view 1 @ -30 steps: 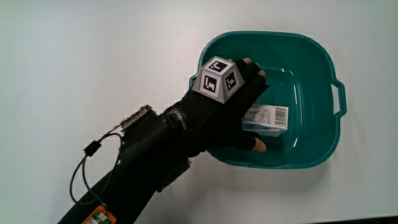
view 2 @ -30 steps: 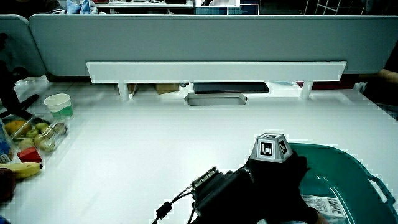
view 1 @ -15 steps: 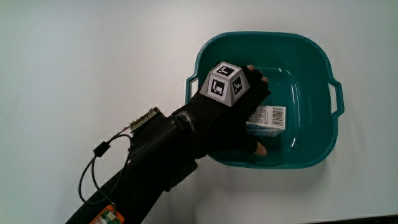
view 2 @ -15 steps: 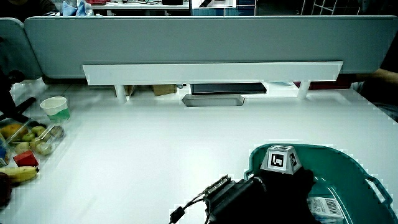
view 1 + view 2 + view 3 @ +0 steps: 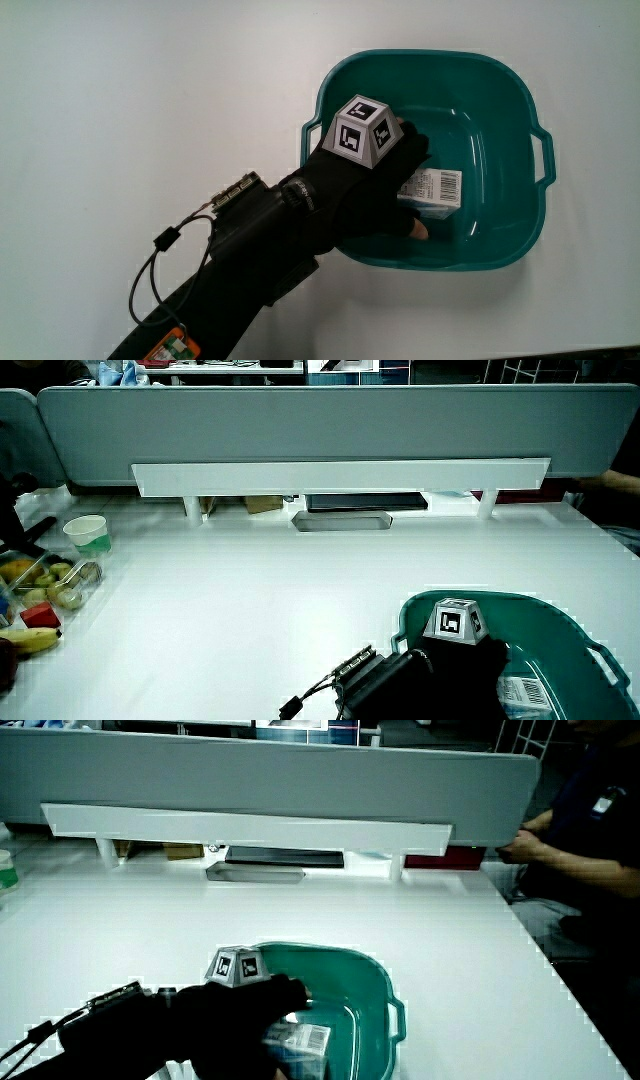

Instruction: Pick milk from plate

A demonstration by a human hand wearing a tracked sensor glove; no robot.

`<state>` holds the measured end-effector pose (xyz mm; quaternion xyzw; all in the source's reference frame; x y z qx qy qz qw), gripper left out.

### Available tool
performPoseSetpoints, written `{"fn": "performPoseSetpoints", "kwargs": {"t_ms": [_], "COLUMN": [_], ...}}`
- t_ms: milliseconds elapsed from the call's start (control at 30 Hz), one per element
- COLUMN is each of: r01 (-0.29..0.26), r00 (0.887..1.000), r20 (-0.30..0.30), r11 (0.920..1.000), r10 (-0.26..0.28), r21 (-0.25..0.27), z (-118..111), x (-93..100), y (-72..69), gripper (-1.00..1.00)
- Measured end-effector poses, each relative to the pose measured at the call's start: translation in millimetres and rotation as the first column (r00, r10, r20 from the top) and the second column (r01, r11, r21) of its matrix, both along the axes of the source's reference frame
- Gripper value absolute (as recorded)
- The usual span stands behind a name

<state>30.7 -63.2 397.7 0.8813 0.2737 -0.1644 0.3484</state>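
A teal plastic basin [image 5: 500, 70] stands on the white table; it shows in both side views too [image 5: 560, 622] [image 5: 372, 970]. Inside it lies a small milk carton [image 5: 440, 187] with a barcode label, also seen in both side views [image 5: 525, 692] [image 5: 302, 1040]. The black-gloved hand [image 5: 405, 185] reaches into the basin with its fingers curled over the carton's upper face and the thumb against the edge nearer the person. The patterned cube [image 5: 362, 130] sits on the back of the hand. Most of the carton is hidden under the palm [image 5: 465, 665] [image 5: 245, 1015].
A cable and a small circuit board [image 5: 232, 190] run along the forearm. At the table's edge in a side view stand a paper cup [image 5: 88, 532], a clear box of fruit [image 5: 50, 575] and a banana [image 5: 35, 635]. A grey tray [image 5: 343, 520] lies by the low partition.
The hand has sunk a little deeper into the basin and its fingers have curled closer around the carton. The carton and basin stay where they were.
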Motion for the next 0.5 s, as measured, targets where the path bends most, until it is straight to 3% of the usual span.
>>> {"fn": "performPoseSetpoints", "kwargs": {"t_ms": [500], "r01": [0.029], "r00": [1.0], "r20": [-0.003], "r11": [0.9991], "r10": [-0.029], "r21": [0.032], "z": [-0.1], "x": [0.4], "y": [0.5], "gripper": [0.58]}}
